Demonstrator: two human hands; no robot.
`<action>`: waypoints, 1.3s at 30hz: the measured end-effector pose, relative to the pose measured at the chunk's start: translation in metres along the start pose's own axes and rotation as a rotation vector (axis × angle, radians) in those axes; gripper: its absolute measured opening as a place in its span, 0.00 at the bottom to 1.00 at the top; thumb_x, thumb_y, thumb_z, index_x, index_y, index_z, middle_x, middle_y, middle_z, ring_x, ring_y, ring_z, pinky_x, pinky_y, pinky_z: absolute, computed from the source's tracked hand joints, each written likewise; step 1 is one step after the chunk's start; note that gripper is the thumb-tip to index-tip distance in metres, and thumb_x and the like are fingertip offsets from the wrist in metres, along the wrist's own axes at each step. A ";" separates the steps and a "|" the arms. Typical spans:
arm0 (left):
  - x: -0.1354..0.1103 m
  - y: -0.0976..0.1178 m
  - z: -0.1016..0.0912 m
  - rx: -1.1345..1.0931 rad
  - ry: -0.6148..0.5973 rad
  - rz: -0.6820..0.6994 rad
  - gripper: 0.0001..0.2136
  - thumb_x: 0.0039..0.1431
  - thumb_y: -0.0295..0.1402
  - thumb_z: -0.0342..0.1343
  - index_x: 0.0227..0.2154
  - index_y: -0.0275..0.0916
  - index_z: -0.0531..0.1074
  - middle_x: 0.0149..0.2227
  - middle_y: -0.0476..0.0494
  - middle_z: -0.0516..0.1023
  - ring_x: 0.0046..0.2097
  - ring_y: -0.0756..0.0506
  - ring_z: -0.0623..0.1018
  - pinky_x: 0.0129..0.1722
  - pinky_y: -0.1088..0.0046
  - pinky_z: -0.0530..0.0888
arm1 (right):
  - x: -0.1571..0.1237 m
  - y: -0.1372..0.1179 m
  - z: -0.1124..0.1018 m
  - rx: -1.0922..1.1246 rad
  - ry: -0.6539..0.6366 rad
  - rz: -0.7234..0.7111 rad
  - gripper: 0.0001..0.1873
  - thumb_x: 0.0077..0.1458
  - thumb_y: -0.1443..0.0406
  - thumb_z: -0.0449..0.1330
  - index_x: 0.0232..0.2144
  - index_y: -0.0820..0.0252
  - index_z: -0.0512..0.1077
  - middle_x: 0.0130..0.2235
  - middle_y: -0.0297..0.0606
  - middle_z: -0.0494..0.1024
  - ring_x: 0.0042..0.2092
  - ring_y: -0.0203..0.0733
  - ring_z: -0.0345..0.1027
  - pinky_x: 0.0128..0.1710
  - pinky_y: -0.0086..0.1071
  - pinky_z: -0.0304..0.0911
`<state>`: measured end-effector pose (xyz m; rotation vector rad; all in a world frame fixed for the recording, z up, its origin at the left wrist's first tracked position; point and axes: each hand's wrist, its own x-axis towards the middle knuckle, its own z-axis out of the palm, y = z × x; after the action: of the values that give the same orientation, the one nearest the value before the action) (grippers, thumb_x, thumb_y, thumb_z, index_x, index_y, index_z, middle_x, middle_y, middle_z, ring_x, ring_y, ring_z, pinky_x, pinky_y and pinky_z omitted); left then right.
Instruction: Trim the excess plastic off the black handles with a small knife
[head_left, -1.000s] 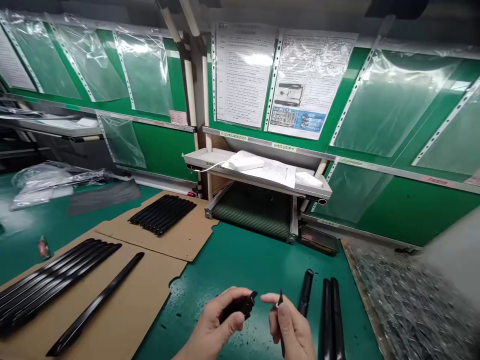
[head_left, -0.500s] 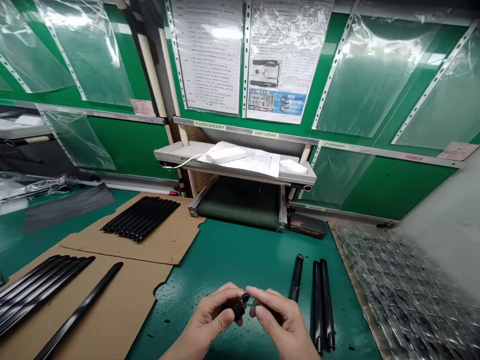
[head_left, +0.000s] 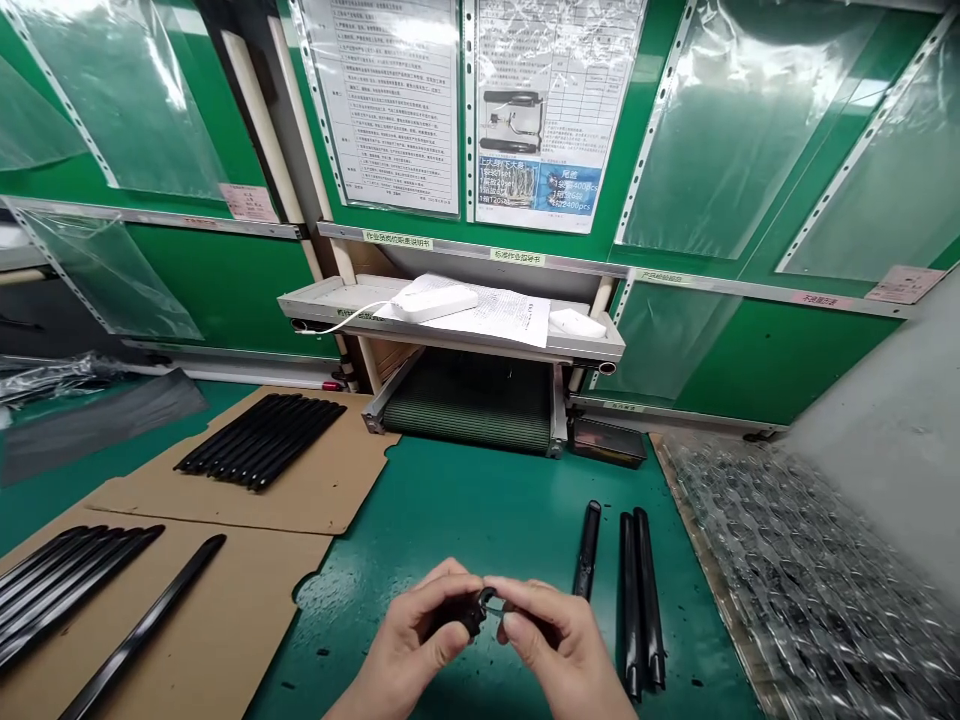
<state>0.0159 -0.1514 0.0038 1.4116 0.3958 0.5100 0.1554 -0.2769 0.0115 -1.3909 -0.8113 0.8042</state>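
My hands are close together low in the view, above the green mat [head_left: 457,510]. My left hand [head_left: 409,640] is shut on a small black plastic part [head_left: 471,616]. My right hand [head_left: 547,640] pinches a thin piece [head_left: 495,601] against that part, and my fingers hide most of the join. To the right of my right hand lie three long black bars [head_left: 587,550] on the mat, with the other two [head_left: 631,610] side by side. Several similar glossy bars [head_left: 259,440] lie in a row on a cardboard sheet [head_left: 322,500] at left.
A second cardboard sheet [head_left: 225,570] holds more black bars at the lower left. Bubble wrap [head_left: 787,570] lies to the right, beside a blurred grey shape [head_left: 877,470]. Behind the mat stands a shelf [head_left: 450,335] with white devices and papers, below a green wall with posted sheets.
The thin piece has moved from my right hand's separate grip to against the black part, and my hands came together between the oldest frame and now. The whole scene has shifted left and upward in view.
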 end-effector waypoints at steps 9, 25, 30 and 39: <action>0.002 -0.013 0.009 0.032 0.238 0.137 0.11 0.51 0.38 0.66 0.38 0.46 0.79 0.33 0.45 0.67 0.34 0.46 0.70 0.32 0.72 0.69 | 0.010 0.001 0.012 -0.147 0.023 -0.196 0.17 0.65 0.52 0.53 0.47 0.48 0.77 0.31 0.36 0.70 0.32 0.39 0.66 0.31 0.30 0.59; 0.008 -0.009 0.000 0.635 0.558 0.630 0.20 0.50 0.19 0.63 0.43 0.49 0.74 0.35 0.47 0.73 0.36 0.46 0.75 0.33 0.71 0.75 | 0.007 -0.007 0.014 -0.224 -0.003 0.002 0.21 0.64 0.46 0.49 0.52 0.38 0.73 0.33 0.37 0.73 0.34 0.43 0.68 0.31 0.32 0.63; 0.009 -0.007 -0.004 0.708 0.453 0.752 0.21 0.54 0.17 0.59 0.47 0.46 0.73 0.35 0.46 0.72 0.35 0.47 0.74 0.29 0.72 0.75 | 0.009 0.002 0.012 -0.375 0.000 -0.038 0.19 0.66 0.48 0.47 0.51 0.35 0.73 0.33 0.36 0.73 0.32 0.43 0.69 0.28 0.33 0.59; 0.011 -0.006 0.000 0.549 0.198 0.543 0.19 0.59 0.23 0.57 0.49 0.52 0.70 0.38 0.45 0.73 0.36 0.47 0.75 0.32 0.73 0.76 | 0.014 0.007 0.012 -0.574 0.260 -0.281 0.18 0.68 0.53 0.47 0.52 0.45 0.71 0.39 0.39 0.76 0.32 0.43 0.72 0.24 0.31 0.62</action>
<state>0.0259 -0.1457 -0.0018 2.0228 0.3187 1.0435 0.1522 -0.2590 0.0054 -1.7846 -1.0481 0.1628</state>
